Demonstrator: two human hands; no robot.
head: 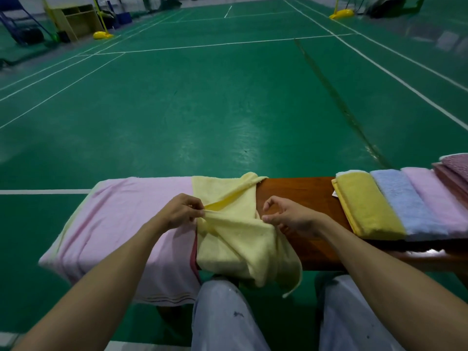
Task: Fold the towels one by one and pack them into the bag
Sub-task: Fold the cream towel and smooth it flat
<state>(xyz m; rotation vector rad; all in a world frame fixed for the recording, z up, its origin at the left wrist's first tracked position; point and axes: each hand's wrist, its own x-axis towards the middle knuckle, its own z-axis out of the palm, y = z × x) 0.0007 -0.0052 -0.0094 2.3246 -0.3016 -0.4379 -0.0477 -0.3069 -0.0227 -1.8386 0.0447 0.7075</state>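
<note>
Green court floor (228,110) beyond, wooden bench (298,196) in front. Left hand (181,211) and right hand (288,216) each pinching the rumpled yellow towel (235,239) stretched between them. Pink towel (121,219) spread left of the left hand, folded towels (400,201) right of the right. Corner dangling below the hands, likely to drag it off on a slack pinch.

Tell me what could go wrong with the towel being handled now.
The yellow towel is bunched and hangs over the near edge of the bench; it may slide off. Only the left hand clearly pinches it; grip of the right hand is unclear, so the fold may skew. It overlaps the pink towel, which could get dragged along.
</note>
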